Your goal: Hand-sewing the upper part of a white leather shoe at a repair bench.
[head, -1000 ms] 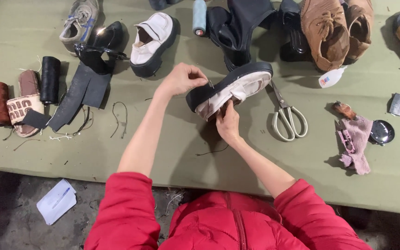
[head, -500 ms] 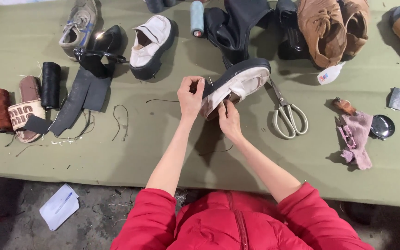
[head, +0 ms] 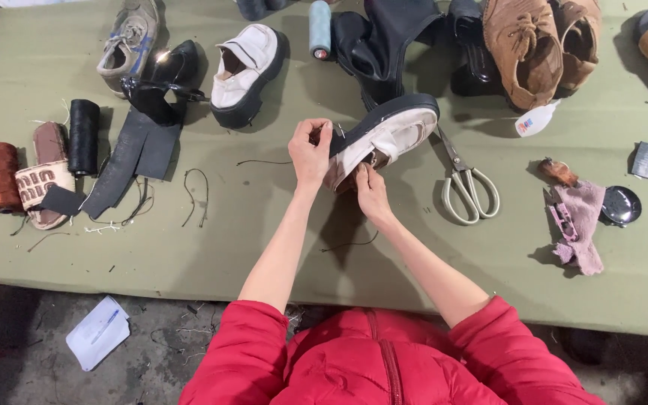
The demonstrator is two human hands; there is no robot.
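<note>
Head view, looking down on an olive-green table. A white shoe with a thick black sole is held tilted above the table centre, sole edge turned away from the person, toe pointing right. Left hand is clamped around the heel end, fingers curled over the back of the shoe. Right hand sits just under the shoe's middle, fingertips pinched against the lower white side; whether they grip a needle or thread cannot be told. Both hands touch the shoe; it lies between them, slightly above and right of the left hand. Scissors lie just right of the shoe. A matching white shoe rests well left and up. Black thread spool and brown spool sit at far left. Pink cloth lies at right.
</note>
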